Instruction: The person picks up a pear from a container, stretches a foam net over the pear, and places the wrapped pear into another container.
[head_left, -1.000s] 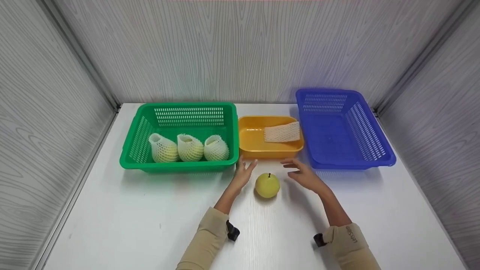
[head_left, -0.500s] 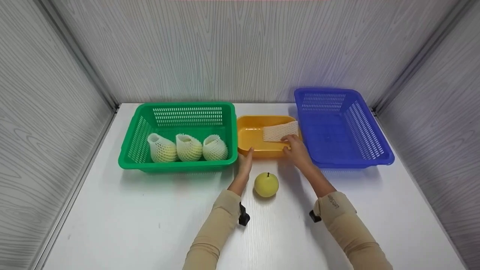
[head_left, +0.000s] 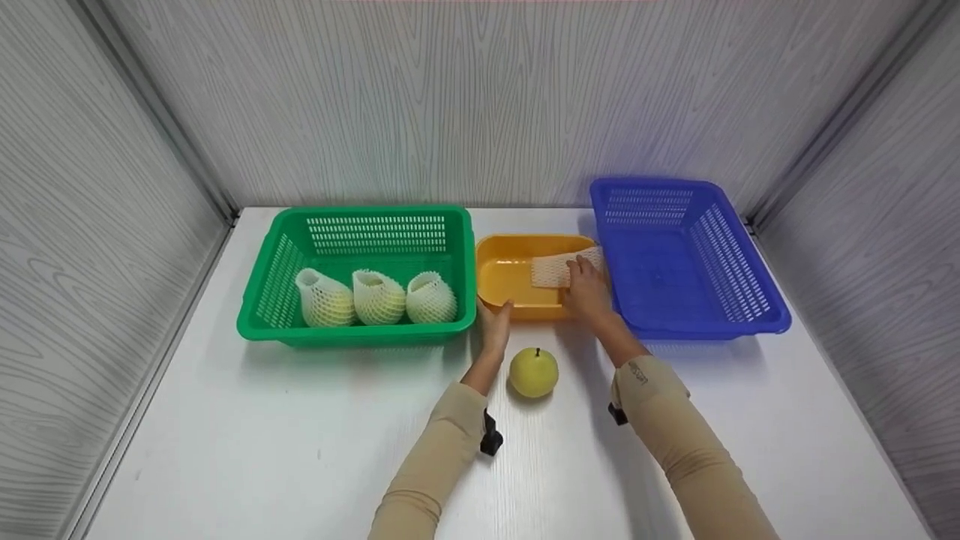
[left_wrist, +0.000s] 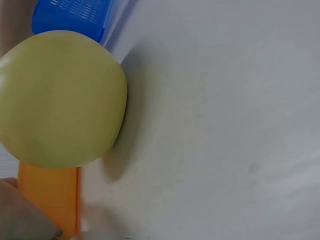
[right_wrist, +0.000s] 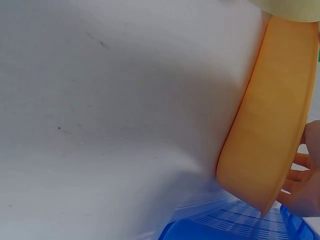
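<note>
My right hand (head_left: pixel 589 294) reaches over the front rim of a small orange tray (head_left: pixel 504 281). Its fingertips touch a flat white foam fruit net (head_left: pixel 549 272) lying in the tray; whether they pinch it is hidden. In the right wrist view the fingers (right_wrist: pixel 301 176) look slightly bent beyond the tray's edge. At the tray's front left corner, my left hand (head_left: pixel 493 328) rests with its thumb against the front wall; some of its fingers are hidden by the green basket. A yellow-green pear (head_left: pixel 534 373) with a dark stem stands bare on the table between my forearms.
On the left, a green basket (head_left: pixel 360 330) holds several pears in white foam nets (head_left: pixel 379 298). A blue basket (head_left: pixel 660 262) stands at the right, against the tray. White table (head_left: pixel 300 427) surface spreads in front, and grained panels (head_left: pixel 450 105) enclose the back and sides.
Both hands have moved forward from beside the pear to the orange tray. The right hand has gone further in, onto the foam net. The pear has stayed in place.
</note>
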